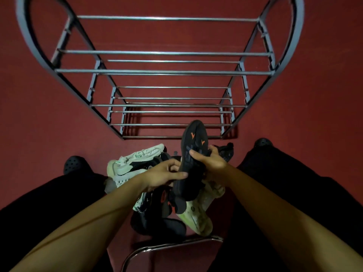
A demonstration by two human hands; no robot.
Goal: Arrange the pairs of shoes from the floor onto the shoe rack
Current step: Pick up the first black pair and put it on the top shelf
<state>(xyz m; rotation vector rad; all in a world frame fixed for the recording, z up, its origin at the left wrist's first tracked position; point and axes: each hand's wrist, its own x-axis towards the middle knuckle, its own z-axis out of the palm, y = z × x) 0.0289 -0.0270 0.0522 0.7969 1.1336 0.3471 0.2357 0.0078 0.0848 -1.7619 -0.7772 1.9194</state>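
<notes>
Fingers of right hand and left hand: curled round black shoe, sole up. Risk: slipping back among floor pile short of shoe rack.

The shoe rack is cut off at the top edge — its highest part unseen. The pile of shoes is partly hidden behind both forearms. A chrome chair frame runs off the bottom edge.
</notes>
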